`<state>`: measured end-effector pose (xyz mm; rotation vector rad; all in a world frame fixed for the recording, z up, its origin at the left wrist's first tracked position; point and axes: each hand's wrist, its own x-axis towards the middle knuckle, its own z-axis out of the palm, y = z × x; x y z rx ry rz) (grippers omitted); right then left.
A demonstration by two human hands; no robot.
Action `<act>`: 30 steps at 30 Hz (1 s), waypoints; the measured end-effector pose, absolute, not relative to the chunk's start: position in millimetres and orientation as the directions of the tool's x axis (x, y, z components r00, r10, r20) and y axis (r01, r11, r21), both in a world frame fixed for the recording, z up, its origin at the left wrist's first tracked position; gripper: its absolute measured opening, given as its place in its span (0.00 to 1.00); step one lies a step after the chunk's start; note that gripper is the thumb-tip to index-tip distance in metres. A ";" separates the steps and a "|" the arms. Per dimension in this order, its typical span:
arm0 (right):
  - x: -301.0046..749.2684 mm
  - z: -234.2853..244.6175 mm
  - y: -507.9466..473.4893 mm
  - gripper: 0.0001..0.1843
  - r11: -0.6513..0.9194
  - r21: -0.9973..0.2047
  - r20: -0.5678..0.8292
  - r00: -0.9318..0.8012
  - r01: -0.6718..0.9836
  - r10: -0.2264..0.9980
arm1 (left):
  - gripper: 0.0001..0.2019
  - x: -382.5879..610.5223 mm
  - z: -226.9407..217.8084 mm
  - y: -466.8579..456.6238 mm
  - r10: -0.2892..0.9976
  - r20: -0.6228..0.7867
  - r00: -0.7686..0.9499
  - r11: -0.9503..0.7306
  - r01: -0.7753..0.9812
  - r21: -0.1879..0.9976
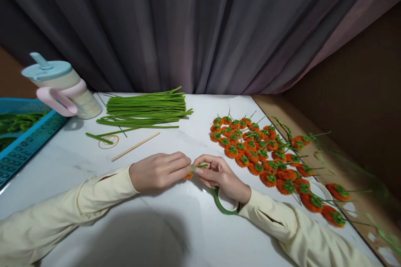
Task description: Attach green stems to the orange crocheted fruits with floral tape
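Near the middle of the table, my left hand (164, 170) is closed around a small orange pipe-cleaner persimmon (188, 175), mostly hidden by the fingers. My right hand (221, 175) meets it fingertip to fingertip, pinching a short green pipe-cleaner piece (202, 166) at the top of the persimmon. Partly under my right wrist lies a roll of green tape (223, 206). Many finished-looking orange persimmons (250, 144) with green tops and thin stems lie in a cluster to the right.
A bundle of green pipe cleaners (145, 106) lies at the back. Closer are a wooden stick (135, 147) and a rubber band (104, 145). At the left stand a tumbler (89, 102) and a blue basket (37, 135) with green pieces. A white ring (326, 192) lies far right.
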<state>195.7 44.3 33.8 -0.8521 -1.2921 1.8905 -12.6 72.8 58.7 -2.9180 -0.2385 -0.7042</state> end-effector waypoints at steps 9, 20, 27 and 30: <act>195.8 37.6 45.7 0.12 -0.338 -0.925 -0.189 -0.557 -0.176 0.809 | 0.14 -10.0 61.8 73.5 -0.024 0.464 0.885 -0.962 0.106 -0.252; 192.8 36.4 46.8 0.13 -0.376 -0.916 -0.240 -0.560 -0.141 0.793 | 0.14 -9.3 59.7 74.3 -0.109 0.441 0.891 -0.947 0.043 -0.320; 191.7 38.8 47.7 0.14 -0.380 -0.914 -0.245 -0.553 -0.142 0.796 | 0.14 -8.8 59.3 75.6 -0.114 0.435 0.893 -0.944 0.040 -0.328; 192.1 37.9 47.1 0.14 -0.364 -0.921 -0.230 -0.558 -0.140 0.797 | 0.14 -8.5 60.1 75.9 -0.115 0.447 0.887 -0.942 0.046 -0.334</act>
